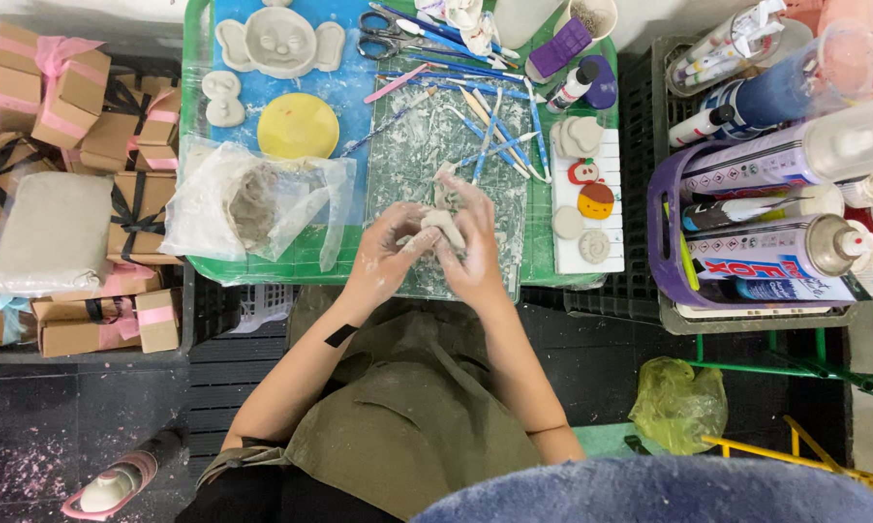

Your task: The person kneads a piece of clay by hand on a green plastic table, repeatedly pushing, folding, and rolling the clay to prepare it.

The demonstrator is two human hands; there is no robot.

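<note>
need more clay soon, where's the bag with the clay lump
In the head view, the clear bag of clay lies on the green table's left part, just below the yellow disc and left of the left hand.

Both hands, left (383, 257) and right (470, 247), cupped together, fingers curled inward.

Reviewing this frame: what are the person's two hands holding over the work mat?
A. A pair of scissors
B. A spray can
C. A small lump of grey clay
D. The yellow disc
C. Both the left hand and the right hand are closed around a small lump of grey clay, while the scissors, the yellow disc and the spray cans lie untouched elsewhere.
</note>
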